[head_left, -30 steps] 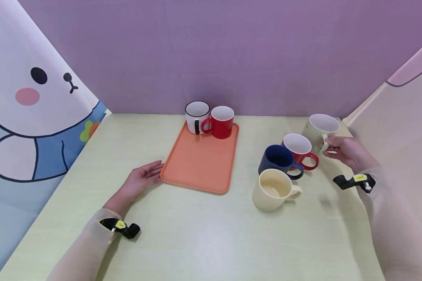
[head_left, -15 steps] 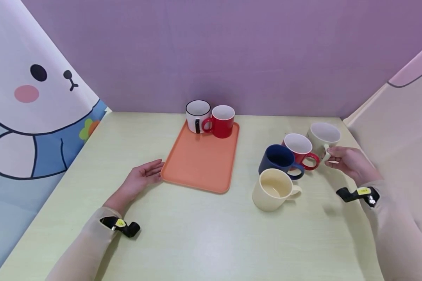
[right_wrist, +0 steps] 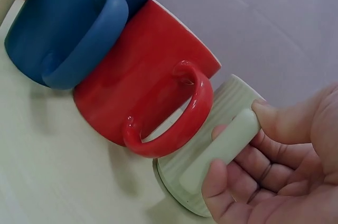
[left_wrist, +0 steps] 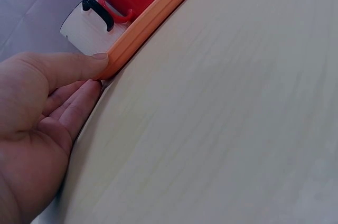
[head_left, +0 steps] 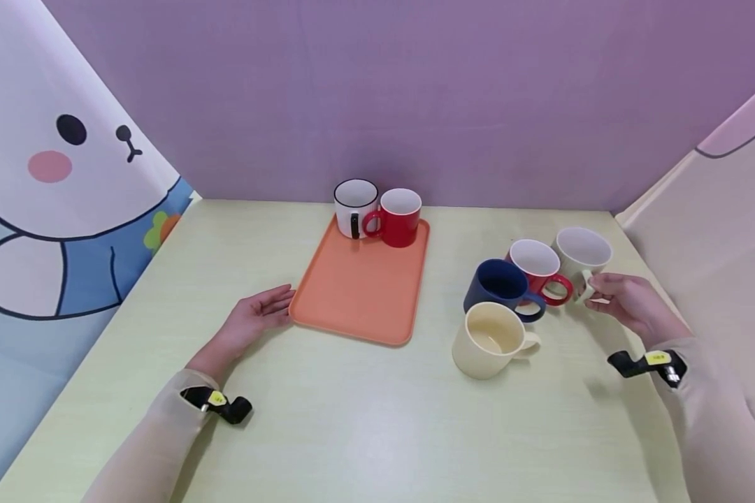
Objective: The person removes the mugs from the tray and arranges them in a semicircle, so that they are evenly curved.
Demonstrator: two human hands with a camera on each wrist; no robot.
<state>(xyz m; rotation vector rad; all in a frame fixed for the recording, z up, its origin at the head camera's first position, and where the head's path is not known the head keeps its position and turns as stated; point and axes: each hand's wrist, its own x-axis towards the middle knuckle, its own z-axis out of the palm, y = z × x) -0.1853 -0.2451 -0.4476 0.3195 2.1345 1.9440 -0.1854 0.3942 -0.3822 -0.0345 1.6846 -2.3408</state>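
Observation:
In the head view, my right hand [head_left: 629,304] pinches the handle of a pale green mug [head_left: 580,250], upright at the back right. The right wrist view shows thumb and fingertips on either side of that ribbed mug's handle [right_wrist: 227,147]. A red mug [head_left: 531,272] stands close beside it, then a blue mug [head_left: 493,288] and a cream mug [head_left: 483,349], in a slanting row. My left hand [head_left: 252,321] holds the near left corner of an orange tray [head_left: 361,300]; in the left wrist view the thumb [left_wrist: 79,68] is on its rim, with fingertips below.
At the tray's back end stand a white mug [head_left: 352,209] with a black rim and handle, and another red mug [head_left: 399,227]. The pale table [head_left: 352,419] ends at a purple backdrop [head_left: 415,105]. Printed cloth [head_left: 88,209] flanks the left side.
My right hand and the pale green mug have come toward me, and the mug now sits next to the red one in the row. The left hand and tray have stayed put.

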